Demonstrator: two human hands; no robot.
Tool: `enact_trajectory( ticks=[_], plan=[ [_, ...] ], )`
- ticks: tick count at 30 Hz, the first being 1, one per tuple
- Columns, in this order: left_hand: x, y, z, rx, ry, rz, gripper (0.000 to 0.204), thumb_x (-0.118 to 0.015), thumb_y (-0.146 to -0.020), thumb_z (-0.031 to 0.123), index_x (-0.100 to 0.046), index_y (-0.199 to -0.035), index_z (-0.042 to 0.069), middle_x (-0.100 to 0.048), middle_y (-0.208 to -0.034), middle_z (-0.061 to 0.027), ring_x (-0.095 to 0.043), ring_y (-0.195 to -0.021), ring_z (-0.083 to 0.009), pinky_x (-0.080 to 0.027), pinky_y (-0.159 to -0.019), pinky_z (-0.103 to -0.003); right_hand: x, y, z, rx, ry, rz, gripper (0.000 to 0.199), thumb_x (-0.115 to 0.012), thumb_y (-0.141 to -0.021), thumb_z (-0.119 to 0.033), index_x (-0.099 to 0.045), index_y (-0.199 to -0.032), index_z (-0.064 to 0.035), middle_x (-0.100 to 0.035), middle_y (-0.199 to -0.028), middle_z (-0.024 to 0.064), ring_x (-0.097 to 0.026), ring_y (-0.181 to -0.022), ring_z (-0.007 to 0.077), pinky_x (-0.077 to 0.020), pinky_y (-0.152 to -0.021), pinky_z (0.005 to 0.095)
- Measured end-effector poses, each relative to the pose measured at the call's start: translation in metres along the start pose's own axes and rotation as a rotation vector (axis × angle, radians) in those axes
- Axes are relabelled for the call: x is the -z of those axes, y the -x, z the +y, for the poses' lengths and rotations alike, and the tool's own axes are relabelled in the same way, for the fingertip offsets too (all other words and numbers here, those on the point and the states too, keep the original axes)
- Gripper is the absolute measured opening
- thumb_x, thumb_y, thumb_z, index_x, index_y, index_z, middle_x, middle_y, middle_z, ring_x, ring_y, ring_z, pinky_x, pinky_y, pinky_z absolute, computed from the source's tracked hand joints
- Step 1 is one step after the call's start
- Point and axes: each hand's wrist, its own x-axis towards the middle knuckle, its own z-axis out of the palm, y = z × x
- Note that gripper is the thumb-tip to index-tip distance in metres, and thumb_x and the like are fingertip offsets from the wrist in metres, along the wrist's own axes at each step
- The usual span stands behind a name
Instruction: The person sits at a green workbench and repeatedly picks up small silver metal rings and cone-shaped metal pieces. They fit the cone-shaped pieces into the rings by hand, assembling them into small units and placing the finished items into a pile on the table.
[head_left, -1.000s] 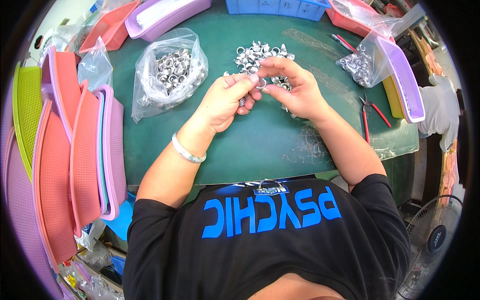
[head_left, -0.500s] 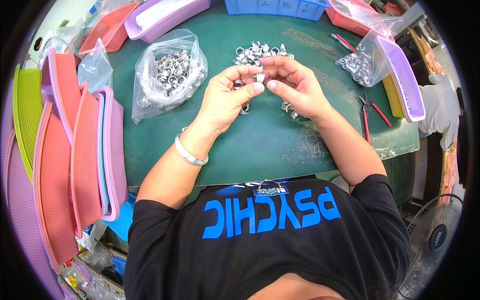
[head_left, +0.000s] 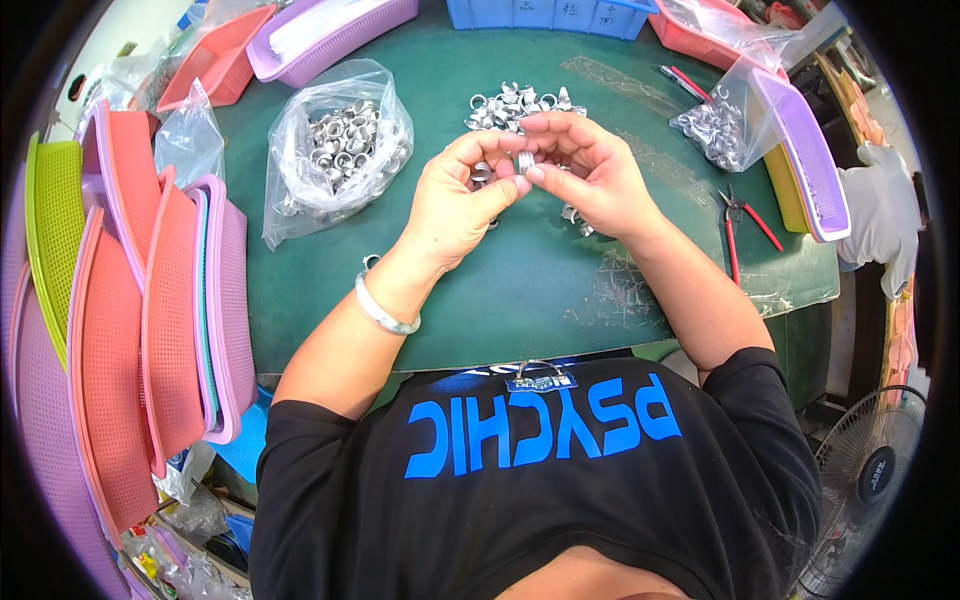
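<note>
Over the middle of the dark green work mat (head_left: 520,300), the left hand (head_left: 462,200) and the right hand (head_left: 590,175) meet fingertip to fingertip, and between them they pinch one small silvery metal ring fitting (head_left: 524,161), each hand closed narrowly on it with thumb and forefinger. The fitting sits just above the mat, near a loose heap of the same silvery metal fittings (head_left: 512,104) lying just beyond the hands on the far side. A few stray fittings (head_left: 577,218) lie on the mat just under the right hand. To the far left, well apart from the hands, stands an open clear plastic bag filled with silvery fittings (head_left: 335,150). To the right lies a pair of red-handled pliers (head_left: 745,225), and beyond them a lilac plastic basket (head_left: 800,150) with another clear bag of fittings (head_left: 712,125) against it. Stacked pink, coral and green plastic trays (head_left: 150,300) lean along the left edge. A pale bangle (head_left: 385,310) circles the left wrist.
</note>
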Motion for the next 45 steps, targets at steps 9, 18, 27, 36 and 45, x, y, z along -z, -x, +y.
enact_trajectory(
  ticks=[9,18,27,36,45],
  plan=[
    [0.005,0.000,0.010,0.302,0.023,-0.012,0.019,-0.062,-0.078,0.012,-0.055,-0.095,0.004,-0.052,-0.076,0.0020,-0.044,-0.058,-0.0048,-0.035,-0.051,-0.018,0.002,-0.001,0.004,0.211,0.218,0.032,0.038,-0.062,-0.076,-0.001,-0.050,-0.112,-0.0005,-0.060,-0.092,0.0064,-0.056,-0.083,0.0129,-0.0450,-0.071,0.0250],
    [0.006,0.001,0.008,0.346,0.078,-0.010,0.015,-0.059,-0.082,0.018,-0.058,-0.091,0.007,-0.054,-0.072,0.0018,-0.046,-0.058,-0.0049,-0.034,-0.049,-0.018,0.002,-0.001,-0.001,0.325,0.435,0.036,0.042,-0.064,-0.072,0.000,-0.052,-0.112,-0.0022,-0.061,-0.092,0.0076,-0.058,-0.082,0.0149,-0.0450,-0.069,0.0255],
    [0.004,0.001,0.005,0.341,0.119,-0.034,0.017,-0.054,-0.087,0.019,-0.060,-0.095,0.006,-0.054,-0.072,0.0022,-0.046,-0.057,-0.0049,-0.034,-0.049,-0.017,0.001,-0.001,-0.003,0.368,0.481,0.037,0.044,-0.064,-0.071,0.002,-0.052,-0.112,-0.0034,-0.061,-0.094,0.0084,-0.059,-0.083,0.0169,-0.0460,-0.070,0.0267],
    [0.008,0.001,0.001,0.351,0.213,-0.096,0.022,-0.049,-0.090,0.019,-0.057,-0.101,0.003,-0.054,-0.077,0.0011,-0.044,-0.060,-0.0059,-0.033,-0.051,-0.018,0.000,0.000,-0.004,0.386,0.490,0.038,0.044,-0.063,-0.071,0.003,-0.051,-0.113,-0.0031,-0.060,-0.093,0.0089,-0.061,-0.083,0.0176,-0.0476,-0.070,0.0275],
    [0.010,0.000,0.000,0.324,0.220,-0.157,0.021,-0.050,-0.089,0.018,-0.055,-0.104,0.004,-0.054,-0.080,0.0009,-0.044,-0.061,-0.0056,-0.033,-0.051,-0.017,0.000,0.001,-0.004,0.377,0.482,0.027,0.044,-0.062,-0.070,0.004,-0.051,-0.113,-0.0028,-0.059,-0.096,0.0095,-0.061,-0.083,0.0176,-0.0481,-0.070,0.0281]
  ],
)
